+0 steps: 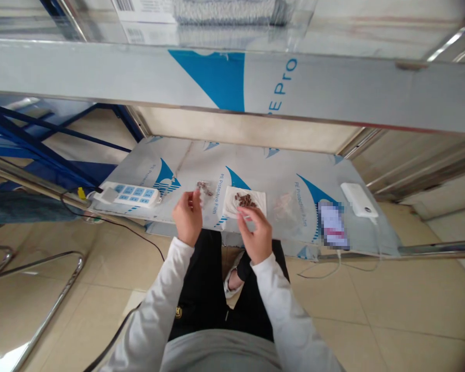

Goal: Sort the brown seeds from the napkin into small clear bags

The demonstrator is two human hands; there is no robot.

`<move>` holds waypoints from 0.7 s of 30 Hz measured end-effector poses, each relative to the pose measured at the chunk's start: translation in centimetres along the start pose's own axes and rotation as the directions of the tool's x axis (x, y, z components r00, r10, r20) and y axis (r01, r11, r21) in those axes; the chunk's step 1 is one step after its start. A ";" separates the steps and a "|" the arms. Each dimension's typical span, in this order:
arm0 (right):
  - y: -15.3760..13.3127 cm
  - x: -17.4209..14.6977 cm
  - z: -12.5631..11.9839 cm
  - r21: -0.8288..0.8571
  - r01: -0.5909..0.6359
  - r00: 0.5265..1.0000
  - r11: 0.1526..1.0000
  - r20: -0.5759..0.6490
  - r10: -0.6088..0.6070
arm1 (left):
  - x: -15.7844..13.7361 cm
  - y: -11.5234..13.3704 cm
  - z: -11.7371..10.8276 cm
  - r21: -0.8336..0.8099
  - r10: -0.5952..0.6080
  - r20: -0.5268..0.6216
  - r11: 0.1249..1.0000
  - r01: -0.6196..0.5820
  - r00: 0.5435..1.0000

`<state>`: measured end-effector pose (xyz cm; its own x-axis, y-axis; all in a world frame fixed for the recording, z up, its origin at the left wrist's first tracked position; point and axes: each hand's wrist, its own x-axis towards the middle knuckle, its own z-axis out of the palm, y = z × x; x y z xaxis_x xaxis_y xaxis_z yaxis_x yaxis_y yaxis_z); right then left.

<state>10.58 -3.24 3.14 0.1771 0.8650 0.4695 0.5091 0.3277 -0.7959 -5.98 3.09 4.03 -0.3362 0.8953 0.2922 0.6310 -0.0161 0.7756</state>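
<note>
Brown pieces: small pile (pixel 245 200) on a white paper square (pixel 243 202), lying on the worktop (pixel 279 170) straight ahead of the person, just beyond the right hand.
Right hand: (pixel 257 232) raised over the near edge of the paper; fingers (pixel 247 216) bent and loosely drawn together. Whether they pinch a piece cannot be told at this size.
Left hand: (pixel 188 217) lifted beside the paper, to its left; fingers curled, thumb and forefinger close at the top, seemingly pinching something tiny, not clear.
Key relation: pile lies forward and slightly left of the right fingers, close; the right hand is the nearer. No long axis to the pile; it is a loose heap.
Second cluster: a few dark bits (pixel 204 187) on the worktop beyond the left hand, apart from the paper.
Clear bag: (pixel 283 206) right of the paper, contents pale, unreadable.
Other items: power strip (pixel 128 195) far left; white power bank (pixel 358 199) far right; blurred card (pixel 333 226) near it.
Writing: worktop film reads "PE Protective Film"; the shelf edge (pixel 225 82) above shows "PE Pro".
</note>
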 end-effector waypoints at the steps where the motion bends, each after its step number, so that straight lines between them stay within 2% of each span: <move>1: -1.3 -0.4 0.9 0.050 -0.021 0.999 0.999 0.044 0.018 | -1.6 1.0 -0.2 -0.138 -0.049 0.083 0.989 0.060 0.995; 3: -2.8 -1.3 2.3 0.100 -0.063 0.996 0.993 0.063 0.057 | -4.6 2.3 -0.5 -0.378 -0.133 0.234 0.900 0.216 0.963; 6: -2.8 -3.1 2.8 0.090 -0.086 0.996 0.992 -0.002 0.087 | -7.7 2.3 -0.7 -0.633 -0.212 0.473 0.594 0.497 0.855; 8: -2.1 -4.2 2.2 0.051 -0.064 0.998 0.997 -0.008 0.064 | -8.7 1.6 -0.9 -0.649 -0.207 0.620 0.406 0.643 0.757; 11: -1.6 -5.7 1.2 -0.039 -0.023 1.000 0.999 -0.005 0.023 | -9.6 0.8 -1.4 -0.597 -0.219 0.730 0.256 0.760 0.647; 14: -1.6 -6.7 0.3 -0.117 -0.031 0.999 0.993 -0.033 0.028 | -10.2 1.0 -1.5 -0.556 -0.283 0.762 0.177 0.812 0.583; 17: -1.8 -7.1 -0.5 -0.167 -0.043 0.999 0.985 -0.014 0.041 | -10.7 1.4 -1.1 -0.519 -0.333 0.774 0.152 0.841 0.538; 21: -1.9 -7.1 -1.4 -0.163 -0.048 0.997 0.986 0.059 0.058 | -10.8 1.4 -0.6 -0.523 -0.334 0.750 0.229 0.821 0.571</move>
<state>9.51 -10.53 1.83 0.1562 0.9035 0.3991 0.6302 0.2200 -0.7446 -1.91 -6.84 2.25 0.1213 0.8504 -0.5120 -0.4972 0.4985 0.7101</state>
